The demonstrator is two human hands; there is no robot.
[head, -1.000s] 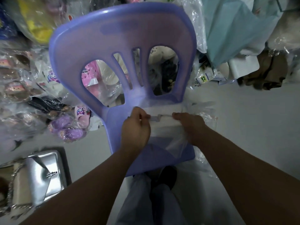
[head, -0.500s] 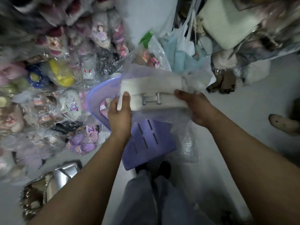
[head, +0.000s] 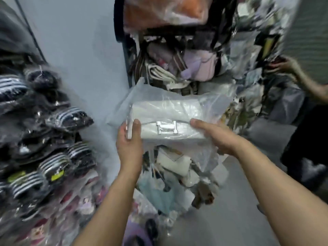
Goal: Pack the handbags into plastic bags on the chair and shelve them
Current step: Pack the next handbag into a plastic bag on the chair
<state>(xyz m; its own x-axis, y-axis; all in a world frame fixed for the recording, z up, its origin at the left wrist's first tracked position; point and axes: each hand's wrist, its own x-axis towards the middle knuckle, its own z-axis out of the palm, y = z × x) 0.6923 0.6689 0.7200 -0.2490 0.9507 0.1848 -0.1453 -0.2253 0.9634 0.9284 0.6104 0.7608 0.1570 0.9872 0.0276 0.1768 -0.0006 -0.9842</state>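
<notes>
Two hands carry the load at the centre of the frame: the left hand (head: 130, 141) clasps the left end of the white rectangular handbag with a silver H-shaped clasp (head: 166, 119), thumb on its front face; the right hand (head: 214, 137) holds the right end through the film, thumb on top and fingers hidden beneath. The handbag sits inside a clear, crinkled plastic bag (head: 211, 105), held up in front of the dark metal shelf rack (head: 126, 55) that fills the upper middle of the frame.

Slippage looks like the main risk; the film is slick, and loose plastic hangs slack below the right hand, so the handbag could slide out if that side tips down; whether the bag's mouth is sealed cannot be told.

Placement looks like the second risk; the rack is crammed with wrapped goods, among them a lilac pouch (head: 200, 68) and an orange bundle (head: 165, 11) at the top, and no free gap shows; pushing the package in could dislodge its neighbours.

Another person's hand (head: 285, 66) reaches into the rack at the upper right, so arms could collide there; stacks of black-and-white striped items in plastic wrap (head: 56, 119) crowd the left side; more bagged goods, including a white bag (head: 174, 162), are heaped below the package.
</notes>
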